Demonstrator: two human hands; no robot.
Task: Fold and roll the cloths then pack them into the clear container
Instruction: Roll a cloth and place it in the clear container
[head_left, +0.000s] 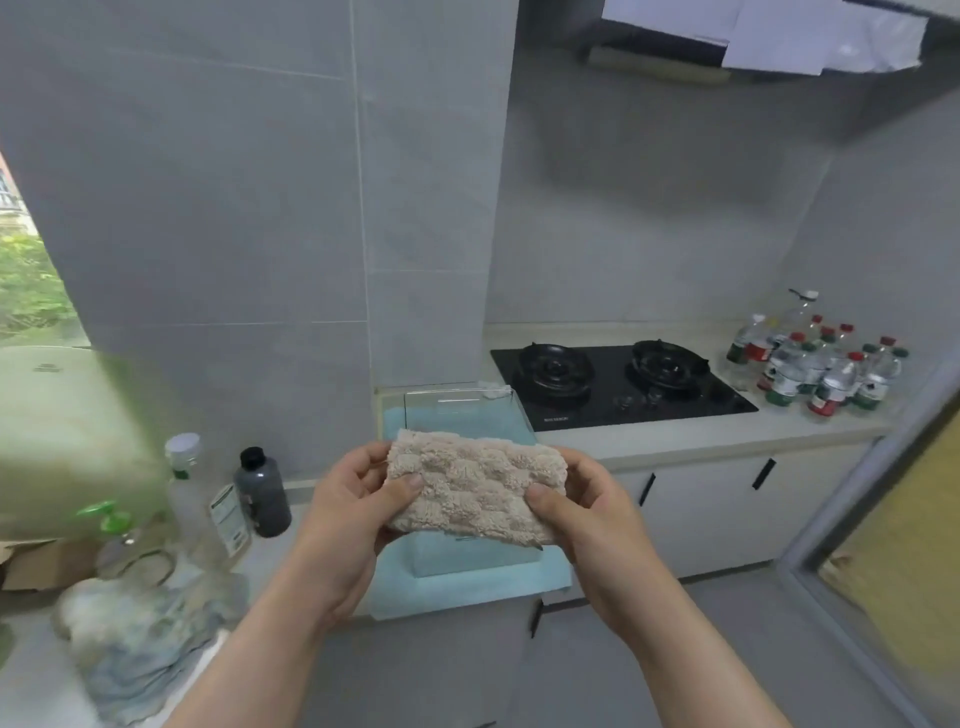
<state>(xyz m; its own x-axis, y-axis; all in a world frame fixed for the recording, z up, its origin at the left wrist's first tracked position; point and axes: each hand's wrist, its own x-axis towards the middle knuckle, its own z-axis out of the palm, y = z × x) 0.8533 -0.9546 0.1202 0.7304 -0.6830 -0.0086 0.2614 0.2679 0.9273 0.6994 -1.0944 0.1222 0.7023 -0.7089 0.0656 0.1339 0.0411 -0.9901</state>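
Head view: both hands, left (349, 512) and right (582, 512), pinch the folded cloth (475, 491) by its short ends (soft, light, floppy) above the container (457, 402), so edges suit gripping

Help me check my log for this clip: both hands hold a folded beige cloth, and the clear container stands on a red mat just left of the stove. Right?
One detail is off: the mat is light blue, not red, as the head view shows. The rest stands: the left hand and right hand hold the folded beige cloth, and the clear container stands on that mat just left of the stove.
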